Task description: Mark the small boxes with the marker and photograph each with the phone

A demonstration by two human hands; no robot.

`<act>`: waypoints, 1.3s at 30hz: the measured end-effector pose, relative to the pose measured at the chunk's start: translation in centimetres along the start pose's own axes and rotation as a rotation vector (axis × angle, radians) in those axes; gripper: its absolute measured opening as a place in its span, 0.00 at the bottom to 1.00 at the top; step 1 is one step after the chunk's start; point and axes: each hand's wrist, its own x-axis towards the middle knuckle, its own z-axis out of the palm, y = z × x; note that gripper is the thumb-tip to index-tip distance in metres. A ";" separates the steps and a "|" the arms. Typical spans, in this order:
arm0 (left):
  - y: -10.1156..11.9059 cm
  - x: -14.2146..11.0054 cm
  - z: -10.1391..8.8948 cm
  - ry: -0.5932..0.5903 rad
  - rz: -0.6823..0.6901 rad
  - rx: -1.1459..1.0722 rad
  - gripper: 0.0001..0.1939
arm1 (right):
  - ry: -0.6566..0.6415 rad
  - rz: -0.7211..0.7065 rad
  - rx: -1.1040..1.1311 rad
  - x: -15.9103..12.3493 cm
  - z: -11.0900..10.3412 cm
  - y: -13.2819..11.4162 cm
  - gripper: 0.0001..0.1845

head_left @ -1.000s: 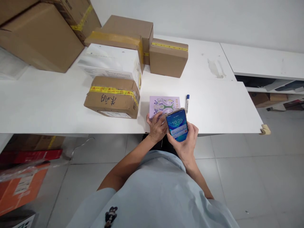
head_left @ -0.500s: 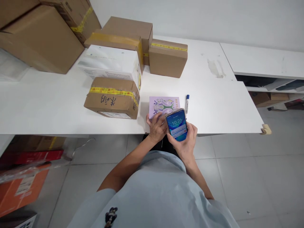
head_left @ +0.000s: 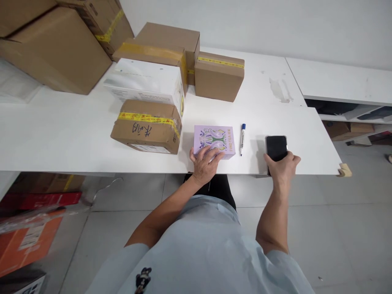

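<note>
My left hand (head_left: 204, 165) rests on the near left part of a small purple tea box (head_left: 214, 136), fingers spread over its printed top. The thumb of that hand is hidden. Farther right, my right hand (head_left: 283, 166) grips a smartphone (head_left: 276, 148) by its two sides near the table's front edge. The phone's screen is dark, and its lower part is partly covered by the hand. Between the tea box and the phone lies a white marker (head_left: 242, 141) with a blue cap, touched by neither hand.
A taped brown carton (head_left: 147, 132) stands left of the tea box, with a white box (head_left: 143, 79) behind it. More cartons (head_left: 219, 77) line the back and the far left. The white table (head_left: 61, 134) ends at a corner guard (head_left: 345, 170) on the right.
My right hand has carried the phone away from the tea box to the right, down to the table. Its lit screen has gone dark. My left hand stays at the tea box.
</note>
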 end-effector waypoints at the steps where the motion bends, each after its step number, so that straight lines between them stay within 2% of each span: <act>1: 0.0 0.0 0.0 -0.012 -0.003 -0.008 0.17 | -0.017 0.031 -0.050 1.1 -0.1 0.4 0.42; 4: -0.1 0.0 -0.1 -0.040 -0.005 -0.003 0.17 | -0.044 0.074 -0.149 3.9 0.2 1.5 0.42; 6: 0.0 0.1 -0.2 -0.007 0.013 0.005 0.16 | -0.053 0.083 -0.176 5.2 0.6 2.2 0.43; 9: 0.1 0.4 -0.5 0.038 0.037 -0.008 0.15 | -0.092 0.109 -0.190 6.4 1.3 2.9 0.45; 12: 0.0 0.5 -1.2 -0.018 0.034 -0.029 0.17 | -0.138 0.148 -0.185 7.1 1.7 3.2 0.45; 15: -0.9 0.3 -2.1 -0.010 0.050 -0.067 0.20 | -0.054 0.134 -0.139 6.6 1.9 3.1 0.47; 17: -2.0 -0.2 -2.6 0.054 0.028 -0.114 0.23 | 0.034 0.022 -0.021 5.1 2.1 2.8 0.48; 19: -3.3 -1.0 -3.0 0.076 -0.097 -0.180 0.27 | -0.016 -0.178 0.182 2.8 2.4 2.0 0.46; 22: -4.9 -2.2 -2.9 -0.051 -0.407 -0.288 0.33 | -0.344 -0.459 0.394 -1.7 3.3 0.0 0.38; 25: -5.7 -2.9 -2.4 -0.216 -0.566 -0.350 0.30 | -0.376 -0.700 0.354 -5.4 4.6 -2.5 0.32; 27: -5.7 -3.0 -2.1 -0.242 -0.598 -0.369 0.27 | -0.336 -0.785 0.327 -6.7 5.3 -3.8 0.30; 30: -5.4 -2.5 -1.9 -0.198 -0.656 -0.422 0.25 | -0.291 -0.786 0.381 -6.7 5.8 -5.0 0.29; 33: -5.2 -0.8 -1.5 -0.199 -0.715 -0.533 0.25 | -0.357 -0.660 0.533 -5.4 5.8 -5.9 0.29; 36: -5.3 2.2 -0.5 -0.230 -0.802 -0.658 0.28 | -0.416 -0.532 0.637 -3.6 5.6 -7.5 0.32; 39: -5.9 6.4 1.3 -0.242 -0.903 -0.727 0.30 | -0.413 -0.557 0.599 -1.1 5.7 -10.1 0.33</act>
